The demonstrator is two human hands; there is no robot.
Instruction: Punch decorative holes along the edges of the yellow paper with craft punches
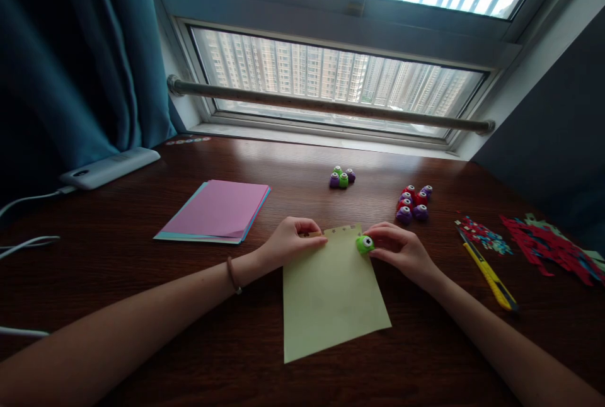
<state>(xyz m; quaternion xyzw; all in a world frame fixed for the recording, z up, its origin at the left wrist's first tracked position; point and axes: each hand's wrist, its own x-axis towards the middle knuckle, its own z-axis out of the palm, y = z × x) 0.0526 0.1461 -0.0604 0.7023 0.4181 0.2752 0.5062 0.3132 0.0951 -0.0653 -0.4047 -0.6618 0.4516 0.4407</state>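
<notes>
A pale yellow-green sheet of paper (pixel 333 300) lies on the dark wooden table, with a row of small punched shapes along its far edge. My left hand (pixel 297 240) pinches that sheet near its upper left corner, thumb on top. Between the fingers of my right hand (pixel 401 249) is a green craft punch (pixel 365 244) with a star mark on its white button. The punch sits at the sheet's upper right corner. Whether paper is inside its slot is hidden.
Several green and purple punches (pixel 341 177) stand at the back; red and purple ones (pixel 413 203) are at right. Beyond them lie paper bits (pixel 486 234), a yellow utility knife (pixel 489 275) and red scraps (pixel 548 243). Coloured paper (pixel 220 208) and a white power bank (pixel 111 167) are left.
</notes>
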